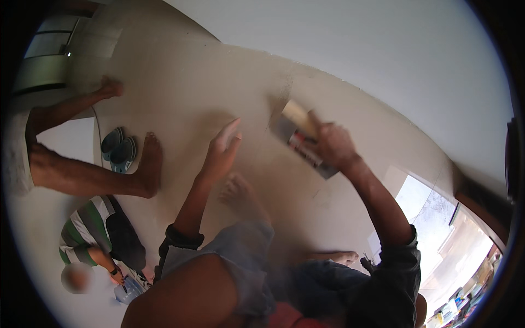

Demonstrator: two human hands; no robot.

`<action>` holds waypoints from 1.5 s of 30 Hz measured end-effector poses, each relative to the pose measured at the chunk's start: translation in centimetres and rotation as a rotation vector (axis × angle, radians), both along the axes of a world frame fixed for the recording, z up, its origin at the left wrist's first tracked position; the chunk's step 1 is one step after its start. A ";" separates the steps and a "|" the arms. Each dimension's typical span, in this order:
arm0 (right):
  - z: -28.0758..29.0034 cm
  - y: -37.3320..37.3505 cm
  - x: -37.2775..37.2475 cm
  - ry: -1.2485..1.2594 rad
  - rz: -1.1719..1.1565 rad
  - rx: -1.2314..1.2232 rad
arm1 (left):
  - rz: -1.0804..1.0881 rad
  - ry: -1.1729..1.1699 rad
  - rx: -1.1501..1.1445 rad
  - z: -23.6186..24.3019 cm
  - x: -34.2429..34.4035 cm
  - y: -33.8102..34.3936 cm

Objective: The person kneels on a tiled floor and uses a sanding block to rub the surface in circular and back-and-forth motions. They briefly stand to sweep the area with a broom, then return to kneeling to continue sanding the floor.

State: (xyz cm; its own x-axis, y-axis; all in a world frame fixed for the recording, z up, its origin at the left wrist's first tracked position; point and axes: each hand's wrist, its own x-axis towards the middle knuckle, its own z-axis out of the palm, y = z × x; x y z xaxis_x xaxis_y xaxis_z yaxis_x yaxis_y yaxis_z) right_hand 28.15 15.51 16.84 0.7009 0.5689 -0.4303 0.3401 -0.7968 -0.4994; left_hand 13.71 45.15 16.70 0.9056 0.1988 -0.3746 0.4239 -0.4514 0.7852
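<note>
My right hand point(333, 139) is closed around the wooden handle of a flat metal trowel point(290, 153), which is held over the beige tiled floor point(273, 76) near the foot of a white wall. A gritty, darker mark shows on the floor just beyond the blade. My left hand point(224, 147), fingers stretched out and nothing in it, is left of the trowel, above the floor. My own bare foot point(235, 188) shows blurred below that hand.
At left stand another person's bare legs point(87, 172) beside dark slippers point(112, 145). A person in a striped shirt point(87, 229) bends at lower left. The white wall point(383, 44) runs along the top right, with bright panes point(421, 218) and clutter point(459, 300) at the right.
</note>
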 end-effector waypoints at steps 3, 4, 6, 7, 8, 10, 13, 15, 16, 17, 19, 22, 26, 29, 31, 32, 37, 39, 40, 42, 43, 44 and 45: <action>-1.6 -0.5 -0.3 -0.100 -0.028 0.109 | -0.161 0.068 0.210 1.4 -0.2 -0.9; -0.8 -0.7 1.7 -0.055 -0.143 0.125 | -0.212 0.077 0.284 1.4 -1.0 -1.0; 1.8 0.3 2.6 0.007 -0.258 0.055 | -0.255 0.026 0.380 -0.3 -3.0 -1.4; 2.1 1.0 0.7 -0.023 -0.108 0.030 | -0.262 -0.043 0.393 -2.0 -3.9 -1.6; 1.8 1.8 -2.3 -0.043 0.045 0.007 | -0.267 -0.104 0.406 -2.9 -5.0 -1.4; 1.6 1.3 -7.6 -0.098 0.215 0.031 | -0.229 -0.137 0.390 -4.0 -5.5 -1.8; 2.6 0.6 -14.5 -0.284 0.350 0.061 | -0.152 -0.158 0.327 -3.9 -5.9 -2.8; 2.7 1.4 -17.0 -0.343 0.358 0.013 | -0.095 -0.151 0.225 -2.8 -5.3 -2.5; 2.2 1.8 -17.7 -0.370 0.356 -0.030 | -0.069 -0.138 0.137 -2.6 -4.8 -2.0; 1.6 2.4 -17.2 -0.425 0.329 -0.070 | -0.033 -0.108 0.064 -2.3 -5.2 -1.4; -0.4 3.2 -13.4 -0.541 0.280 -0.160 | 0.005 -0.243 0.050 -3.7 -4.6 -1.0; 0.1 4.9 -9.4 -0.423 0.089 -0.297 | 0.003 -0.351 0.122 -4.9 -3.3 -0.5; -0.4 4.7 -17.8 -0.372 0.239 -0.151 | -0.060 -0.411 0.106 -5.7 -1.8 0.1; -1.5 3.7 -14.0 -0.403 0.111 -0.204 | -0.091 -0.368 0.087 -5.8 -1.7 0.9; -1.4 3.0 -6.8 -0.434 -0.095 -0.225 | -0.227 -0.372 0.239 -5.8 -2.0 2.1; -1.7 3.1 -4.8 -0.425 -0.196 -0.256 | -0.295 -0.381 0.318 -5.8 -1.7 2.7; 0.2 8.2 -17.5 -0.222 0.120 -0.110 | -0.308 -0.319 0.681 -6.3 0.8 10.7; 1.1 12.8 -20.5 -0.236 0.315 -0.019 | -0.189 -0.377 0.694 -7.6 2.8 16.1; 0.6 15.5 -20.4 -0.264 0.328 -0.021 | -0.106 -0.432 0.670 -8.1 3.2 18.7; -0.8 20.9 -16.4 -0.345 0.285 0.008 | 0.223 -0.519 0.327 -8.7 2.5 23.2; -1.6 22.8 -13.4 -0.385 0.232 0.022 | 0.290 -0.511 0.333 -8.1 2.3 23.9; -2.0 23.8 -10.3 -0.346 0.195 -0.052 | 0.356 -0.493 0.323 -7.3 2.1 23.6; -1.3 25.2 -7.5 -0.302 0.162 -0.098 | 0.423 -0.469 0.341 -5.7 0.8 24.1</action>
